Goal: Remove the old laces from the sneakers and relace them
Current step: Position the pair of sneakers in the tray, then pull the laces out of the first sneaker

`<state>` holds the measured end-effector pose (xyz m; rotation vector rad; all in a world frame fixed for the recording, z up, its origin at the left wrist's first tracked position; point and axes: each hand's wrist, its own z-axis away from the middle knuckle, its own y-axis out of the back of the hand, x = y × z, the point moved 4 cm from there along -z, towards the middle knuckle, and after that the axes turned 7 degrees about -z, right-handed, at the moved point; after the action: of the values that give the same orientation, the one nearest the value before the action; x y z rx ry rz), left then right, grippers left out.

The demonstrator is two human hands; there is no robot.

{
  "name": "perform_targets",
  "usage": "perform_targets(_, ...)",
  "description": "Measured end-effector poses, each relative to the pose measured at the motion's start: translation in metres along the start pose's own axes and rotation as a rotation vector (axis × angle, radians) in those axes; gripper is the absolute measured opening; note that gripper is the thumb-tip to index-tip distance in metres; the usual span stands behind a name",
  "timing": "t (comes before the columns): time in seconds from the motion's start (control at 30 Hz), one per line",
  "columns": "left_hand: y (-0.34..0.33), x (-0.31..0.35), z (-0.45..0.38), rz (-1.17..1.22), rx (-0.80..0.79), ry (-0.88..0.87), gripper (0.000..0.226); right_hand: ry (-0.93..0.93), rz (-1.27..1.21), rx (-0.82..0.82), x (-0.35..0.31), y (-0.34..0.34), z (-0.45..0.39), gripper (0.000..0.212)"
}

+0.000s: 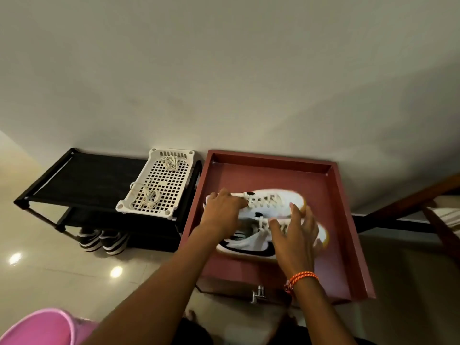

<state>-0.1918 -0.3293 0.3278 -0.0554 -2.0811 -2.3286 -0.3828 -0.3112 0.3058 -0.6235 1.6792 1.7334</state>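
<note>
Two white sneakers with cream laces, black side marks and tan soles lie side by side in a dark red tray (348,220). My left hand (221,210) rests with curled fingers on the heel end of the far sneaker (271,202). My right hand (296,237) lies over the toe end of the near sneaker (249,242), fingers spread and fairly straight. Both shoes are laced; the picture is blurred around them. Loose cream laces (171,162) and a second bundle of laces (148,196) lie in a white perforated basket (159,183) to the left.
The basket sits on a black fabric shoe rack (94,178). A pair of black-and-white striped shoes (103,239) stands under the rack on the glossy floor. A pink object (42,327) is at bottom left. Wooden furniture (443,215) stands at right. A metal handle (257,293) is below the tray.
</note>
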Motion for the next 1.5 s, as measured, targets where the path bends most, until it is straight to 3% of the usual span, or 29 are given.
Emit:
perform_targets(0.1, 0.014, 0.004, -0.017, -0.136, 0.016, -0.112, 0.048, 0.012, 0.097, -0.028, 0.002, 0.011, 0.0, 0.074)
perform_targets(0.2, 0.023, 0.019, -0.038, -0.218, 0.177, -0.183, 0.054, -0.031, 0.134, -0.167, 0.005, 0.011, -0.01, 0.082)
perform_targets(0.3, 0.03, 0.03, -0.047, 0.005, 0.369, -0.063, 0.057, -0.043, 0.138, -0.274, 0.004, 0.003, -0.017, 0.086)
perform_targets(0.4, 0.028, 0.034, -0.029, 0.351, 0.424, 0.165, 0.039, -0.045, 0.093, -0.282, 0.006, -0.002, -0.028, 0.088)
perform_targets(0.5, 0.006, 0.033, 0.007, 0.447, 0.371, 0.191, 0.029, -0.008, 0.051, -0.282, 0.003, 0.0, -0.041, 0.093)
perform_targets(0.7, -0.04, 0.03, 0.013, 0.455, 0.015, 0.165, 0.071, 0.03, 0.021, -0.307, 0.006, 0.006, -0.062, 0.103)
perform_targets(0.87, -0.044, 0.018, -0.009, 0.32, 0.017, 0.17, 0.07, 0.039, 0.015, -0.305, 0.004, -0.005, -0.073, 0.097)
perform_targets(1.13, -0.037, 0.005, -0.043, 0.351, 0.108, 0.275, 0.087, 0.064, 0.125, -0.271, 0.008, -0.009, -0.083, 0.1)
perform_targets(1.27, -0.035, -0.005, -0.047, 0.496, 0.172, 0.273, 0.096, 0.104, 0.023, -0.278, 0.009, -0.005, -0.082, 0.076)
perform_targets(1.4, -0.024, 0.021, -0.048, 0.396, 0.363, 0.068, 0.038, 0.176, -0.078, -0.132, 0.003, 0.011, -0.089, 0.019)
perform_targets(1.5, -0.021, 0.042, -0.048, 0.329, 0.406, -0.011, 0.03, 0.278, -0.008, -0.055, -0.002, 0.012, -0.089, 0.018)
